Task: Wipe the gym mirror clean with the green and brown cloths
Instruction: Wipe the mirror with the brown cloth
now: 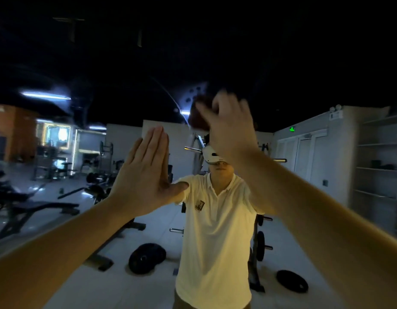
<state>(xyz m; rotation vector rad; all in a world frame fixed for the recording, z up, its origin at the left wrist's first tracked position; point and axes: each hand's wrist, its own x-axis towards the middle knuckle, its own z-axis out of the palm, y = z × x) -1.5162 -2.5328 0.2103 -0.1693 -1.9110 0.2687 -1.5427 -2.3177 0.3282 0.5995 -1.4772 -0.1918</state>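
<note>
The gym mirror [86, 63] fills the whole view and reflects the dim gym and a person in a white polo shirt. My left hand [146, 172] lies flat against the glass at centre left, fingers straight and together, thumb out to the right. My right hand [228, 126] is higher, at centre, blurred by motion, and presses a brown cloth [198, 115] onto the mirror; the cloth shows past the fingers on the left. No green cloth is in view.
In the reflection are weight benches [43, 208] at the left, a rack with plates [260, 241] behind the person, loose weight plates [146, 257] on the floor, and shelving [378, 161] along the right wall.
</note>
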